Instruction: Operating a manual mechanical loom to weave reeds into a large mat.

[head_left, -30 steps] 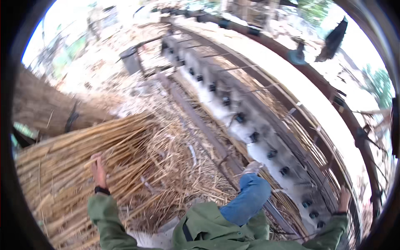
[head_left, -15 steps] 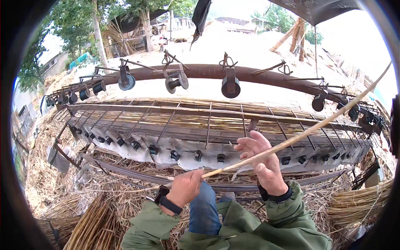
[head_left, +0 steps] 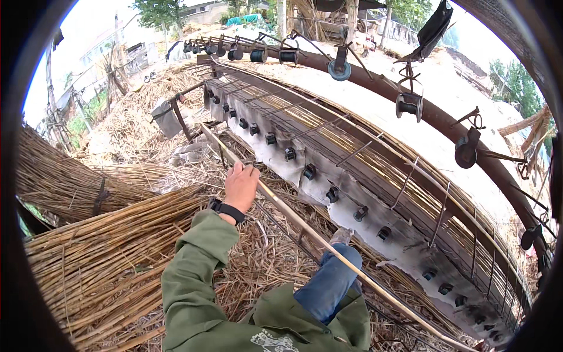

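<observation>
Reed (head_left: 299,221) lowered, left hand (head_left: 241,186) gripping, white jacket print (head_left: 274,341)

A grey, box-like container (head_left: 167,117) stands at the left, with loose straw (head_left: 138,105) strewn across the ground beyond it. At the upper right hangs a ragged black sheet (head_left: 431,32), while a cluster of leaning poles (head_left: 531,132) shows near the rim beside green foliage (head_left: 519,88). Far back, a turquoise cover (head_left: 245,19) lies between a leafy tree (head_left: 159,12) and a pale upright post (head_left: 282,17).
</observation>
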A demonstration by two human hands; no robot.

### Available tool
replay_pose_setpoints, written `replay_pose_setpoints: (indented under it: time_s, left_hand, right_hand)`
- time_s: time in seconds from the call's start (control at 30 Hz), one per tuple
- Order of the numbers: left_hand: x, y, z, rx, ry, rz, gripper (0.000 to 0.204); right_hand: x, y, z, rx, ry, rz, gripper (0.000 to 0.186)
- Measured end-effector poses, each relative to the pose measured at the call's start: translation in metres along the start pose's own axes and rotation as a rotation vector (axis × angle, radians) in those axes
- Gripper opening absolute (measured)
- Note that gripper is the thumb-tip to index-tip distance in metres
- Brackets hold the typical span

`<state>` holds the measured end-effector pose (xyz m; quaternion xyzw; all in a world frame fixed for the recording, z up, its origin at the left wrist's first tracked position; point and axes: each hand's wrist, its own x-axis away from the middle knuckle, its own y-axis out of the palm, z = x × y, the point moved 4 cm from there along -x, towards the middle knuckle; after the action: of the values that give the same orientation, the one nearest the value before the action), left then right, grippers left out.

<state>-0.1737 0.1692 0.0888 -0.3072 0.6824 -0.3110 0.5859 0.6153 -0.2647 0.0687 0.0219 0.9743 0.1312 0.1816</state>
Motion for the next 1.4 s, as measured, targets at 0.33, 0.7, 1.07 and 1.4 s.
replay_pose_setpoints:
  time_s: [0.33, 0.7, 1.07, 1.4]
  left_hand:
    - [-0.069, -0.040, 0.173, 0.389, 0.445, 0.173, 0.019]
    - [-0.039, -0.065, 0.200, 0.529, 0.654, 0.174, 0.023]
    - [-0.068, -0.114, 0.276, 0.756, 0.710, 0.258, 0.021]
    - [-0.123, 0.016, 0.370, 0.643, 0.667, -0.006, 0.015]
  right_hand:
    - [0.301, 0.227, -0.059, -0.535, 0.647, -0.532, 0.032]
    - [0.320, 0.213, -0.052, -0.334, 0.580, -0.556, 0.033]
    - [0.270, 0.192, -0.056, -0.523, 0.526, -0.916, 0.035]
    - [0.230, 0.082, -0.014, -0.195, 0.555, -0.712, 0.041]
